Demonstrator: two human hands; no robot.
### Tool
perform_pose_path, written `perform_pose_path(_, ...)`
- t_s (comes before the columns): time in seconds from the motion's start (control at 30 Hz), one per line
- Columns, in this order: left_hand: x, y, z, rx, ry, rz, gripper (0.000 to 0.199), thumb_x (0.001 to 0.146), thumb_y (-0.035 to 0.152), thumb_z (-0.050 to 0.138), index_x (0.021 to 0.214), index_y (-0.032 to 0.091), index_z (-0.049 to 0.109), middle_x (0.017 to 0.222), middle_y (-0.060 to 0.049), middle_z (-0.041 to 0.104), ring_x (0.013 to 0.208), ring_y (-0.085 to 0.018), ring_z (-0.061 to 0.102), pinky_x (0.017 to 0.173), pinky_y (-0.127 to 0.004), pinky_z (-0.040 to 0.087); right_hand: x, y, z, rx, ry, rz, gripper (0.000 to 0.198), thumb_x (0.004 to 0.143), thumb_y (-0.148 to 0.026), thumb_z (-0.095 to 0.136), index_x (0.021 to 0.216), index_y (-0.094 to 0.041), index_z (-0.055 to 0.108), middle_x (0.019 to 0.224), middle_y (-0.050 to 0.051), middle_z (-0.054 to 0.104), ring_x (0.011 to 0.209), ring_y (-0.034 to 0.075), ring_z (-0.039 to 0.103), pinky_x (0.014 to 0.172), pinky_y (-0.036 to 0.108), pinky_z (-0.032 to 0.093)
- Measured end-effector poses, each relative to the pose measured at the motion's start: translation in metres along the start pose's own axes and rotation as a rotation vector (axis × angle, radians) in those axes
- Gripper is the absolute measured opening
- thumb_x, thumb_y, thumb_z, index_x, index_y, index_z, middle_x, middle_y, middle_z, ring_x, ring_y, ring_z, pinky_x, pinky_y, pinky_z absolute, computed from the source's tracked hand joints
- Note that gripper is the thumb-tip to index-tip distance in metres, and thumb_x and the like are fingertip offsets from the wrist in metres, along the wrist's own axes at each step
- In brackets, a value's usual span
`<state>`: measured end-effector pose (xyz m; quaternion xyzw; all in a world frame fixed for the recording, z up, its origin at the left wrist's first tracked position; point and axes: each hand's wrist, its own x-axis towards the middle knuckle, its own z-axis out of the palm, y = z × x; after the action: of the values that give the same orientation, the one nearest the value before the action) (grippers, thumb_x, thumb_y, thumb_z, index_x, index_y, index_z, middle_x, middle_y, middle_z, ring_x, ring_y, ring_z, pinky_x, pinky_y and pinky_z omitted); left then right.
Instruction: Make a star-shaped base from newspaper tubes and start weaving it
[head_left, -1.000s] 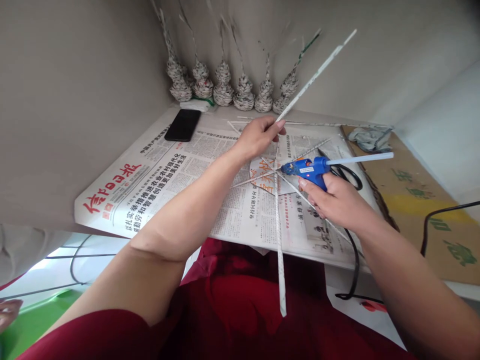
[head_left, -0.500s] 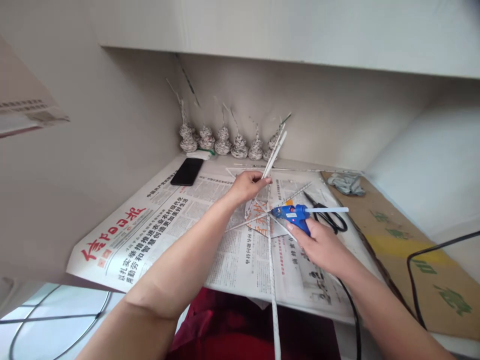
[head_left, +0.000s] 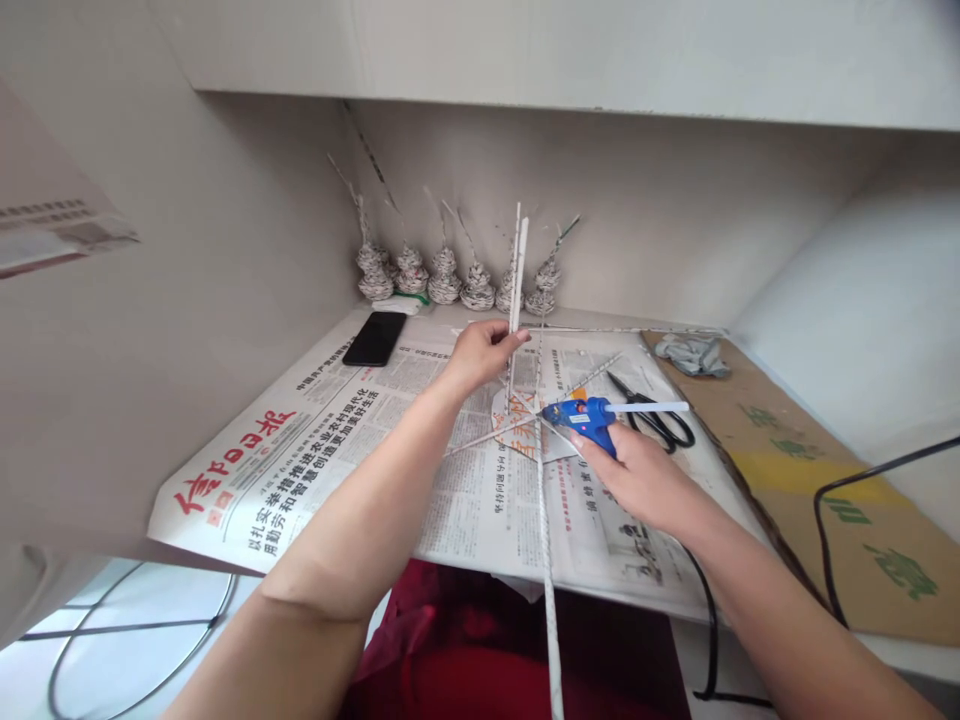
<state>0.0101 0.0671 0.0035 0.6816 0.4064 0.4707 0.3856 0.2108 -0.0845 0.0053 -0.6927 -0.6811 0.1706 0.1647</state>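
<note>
My left hand point(head_left: 489, 352) pinches two thin rolled paper sticks point(head_left: 519, 262), holding them nearly upright over the newspaper. In my right hand point(head_left: 628, 470) is a blue hot glue gun point(head_left: 589, 418), with a long white glue stick point(head_left: 646, 407) poking out of its back. The gun's nozzle touches or nearly touches the centre where several paper sticks cross in a star. One long paper stick point(head_left: 546, 530) of that star runs toward me past the table edge. Beneath the crossing lies a piece of paper with orange characters point(head_left: 525, 440).
Black scissors point(head_left: 660, 415) lie right of the glue gun. Newspaper point(head_left: 360, 480) covers the table, with a black phone point(head_left: 375, 338) on it. Several woven paper gourds point(head_left: 444, 278) line the back wall. Cardboard point(head_left: 795, 480) holds a crumpled cloth point(head_left: 691, 355); a black cable point(head_left: 823, 530) crosses it.
My left hand has moved slightly left, and the paper sticks in it have swung from leaning right to nearly upright. The glue gun stays at the crossing.
</note>
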Motion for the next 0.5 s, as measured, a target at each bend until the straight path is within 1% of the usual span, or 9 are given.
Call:
perform_pose_path(0.07,0.001,-0.001,-0.001,-0.025,-0.004,-0.005,0.024,0.084,0.037,0.065,0.081,0.015,0.072,0.062,0.002,0.053,0.055,-0.01,0.045,0.053,-0.022,0.039,0.001,0.001,0.0,-0.009,0.002,-0.007,0.037,0.093,-0.053,0.044,0.082,-0.021,0.059,0.069,0.006,0.064,0.067,0.022,0.06,0.062,0.031,0.041)
perform_pose_path(0.17,0.001,0.001,-0.002,-0.046,-0.008,-0.01,0.017,0.084,0.03,0.066,0.08,0.014,0.071,0.061,0.002,0.051,0.053,-0.008,0.044,0.051,-0.02,0.04,0.001,0.002,0.0,-0.033,-0.002,0.001,0.037,0.093,-0.053,0.044,0.081,-0.021,0.059,0.068,0.006,0.064,0.066,0.023,0.059,0.06,0.031,0.04)
perform_pose_path(0.3,-0.001,0.01,-0.003,-0.074,0.036,-0.014,0.011,0.085,0.023,0.065,0.084,0.013,0.07,0.061,0.003,0.05,0.051,-0.007,0.045,0.049,-0.019,0.043,0.001,0.001,0.001,-0.035,-0.011,0.01,0.035,0.093,-0.052,0.044,0.082,-0.021,0.058,0.067,0.006,0.063,0.065,0.022,0.059,0.059,0.031,0.04)
perform_pose_path(0.4,-0.003,0.014,-0.004,-0.073,0.059,-0.015,0.01,0.084,0.021,0.065,0.088,0.013,0.071,0.063,0.002,0.052,0.052,-0.007,0.047,0.048,-0.018,0.044,-0.001,0.002,0.002,-0.026,-0.022,0.025,0.036,0.094,-0.053,0.043,0.082,-0.022,0.056,0.069,0.006,0.063,0.065,0.021,0.058,0.06,0.031,0.04)
perform_pose_path(0.5,-0.003,0.014,-0.003,-0.07,0.047,-0.014,0.013,0.083,0.019,0.066,0.093,0.013,0.072,0.066,0.001,0.057,0.054,-0.007,0.048,0.049,-0.018,0.045,-0.002,0.004,0.003,-0.01,-0.021,0.015,0.036,0.094,-0.054,0.042,0.084,-0.022,0.055,0.073,0.005,0.064,0.066,0.021,0.058,0.061,0.031,0.041)
